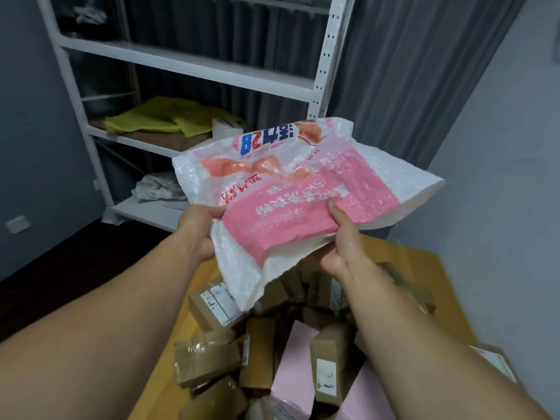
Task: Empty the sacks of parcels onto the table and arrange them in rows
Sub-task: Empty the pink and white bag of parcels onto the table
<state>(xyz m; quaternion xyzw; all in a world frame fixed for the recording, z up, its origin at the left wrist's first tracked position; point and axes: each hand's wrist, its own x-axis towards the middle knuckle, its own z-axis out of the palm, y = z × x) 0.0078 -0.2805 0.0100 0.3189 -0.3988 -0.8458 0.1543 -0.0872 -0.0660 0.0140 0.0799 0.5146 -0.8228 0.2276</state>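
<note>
Pink-and-white woven sack [303,189], apparently empty, hung above the parcels [260,353] heaped on the table [160,389]; your left hand [197,231] and right hand [342,247] each gripped its near edge, thumbs on top.

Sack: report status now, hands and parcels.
Gripping the sack: left hand, right hand. Sack limp, held above the table. Heaped parcels beneath, no rows yet.
</note>
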